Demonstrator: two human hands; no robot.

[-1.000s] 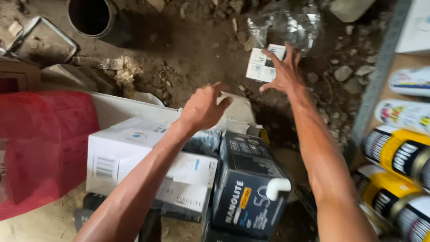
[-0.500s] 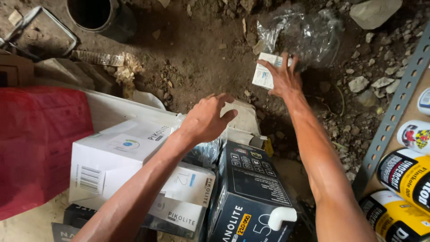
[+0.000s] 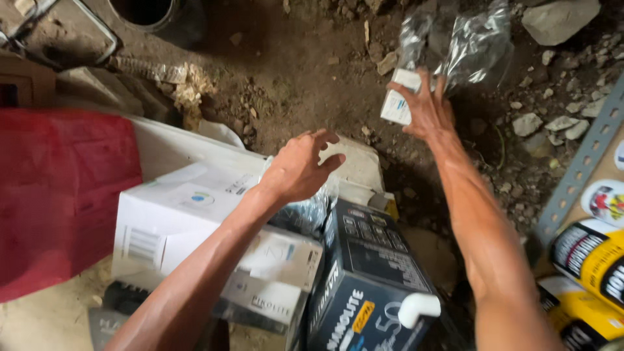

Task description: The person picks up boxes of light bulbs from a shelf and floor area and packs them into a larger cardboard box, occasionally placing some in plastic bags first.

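- The small white carton (image 3: pixel 398 104) is now in the right hand (image 3: pixel 428 110), fingers wrapped over its top edge; half a second ago it sat a touch lower in the view against the dirt, and a second ago the hand was only spread flat over it.
- The carton has come up toward the crumpled clear plastic bag (image 3: pixel 465 45), which touches or overlaps it from behind; whether the carton is partly inside the bag cannot be told.
- So the grip has closed: the right hand is grasping the carton, and the carton looks lifted just clear of the dirt floor (image 3: pixel 292 71).
- The left hand (image 3: pixel 299 166) hangs open and holds nothing, fingers loosely curled above the boxes, much where it was a second ago.
- Below it lies a large white cardboard box (image 3: pixel 175 221), and just beside that a dark blue box (image 3: pixel 374 273) with a white plastic elbow fitting (image 3: pixel 419 309) resting on it.
- Between the two boxes sits another bit of clear wrapping (image 3: pixel 305 214).
- Far left, a red bag (image 3: pixel 62 195); far right, yellow-and-black cans (image 3: pixel 591 260) lie beside a slotted metal rail (image 3: pixel 582 162).
- Loose stones (image 3: pixel 530 123) and rubble surround the carton; the bag crowds it most closely.
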